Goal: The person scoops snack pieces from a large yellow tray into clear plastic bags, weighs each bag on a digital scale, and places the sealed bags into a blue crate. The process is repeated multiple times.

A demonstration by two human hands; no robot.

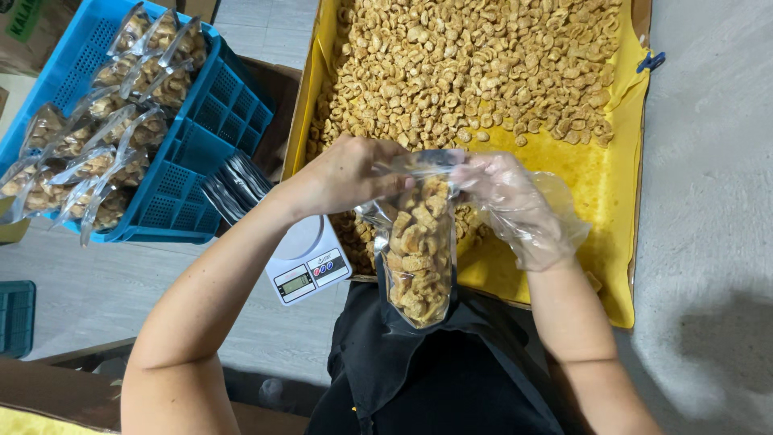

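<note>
Clear snack pouch (419,250) is pinched at its mouth: bare left hand (350,173) at 9 o'clock, plastic-gloved right hand (515,205) at 3 o'clock, wrists bent inward.

tray (600,173): its far end runs off the top edge, and the near rim is hidden behind the pouch and both hands.
blue crate (181,173): cut off at the top and left edges, so its full count of filled packs cannot be told.
scale (308,259): partly hidden under the left forearm; its small screen is too small to read.
pouch (417,246): its mouth is covered by the left hand (350,173) and the gloved right hand (515,201), so open or sealed cannot be told.
stack of empty bags (235,187): wedged between crate and tray, mostly hidden.
cardboard box (32,28): only a corner shows at top left.
</note>
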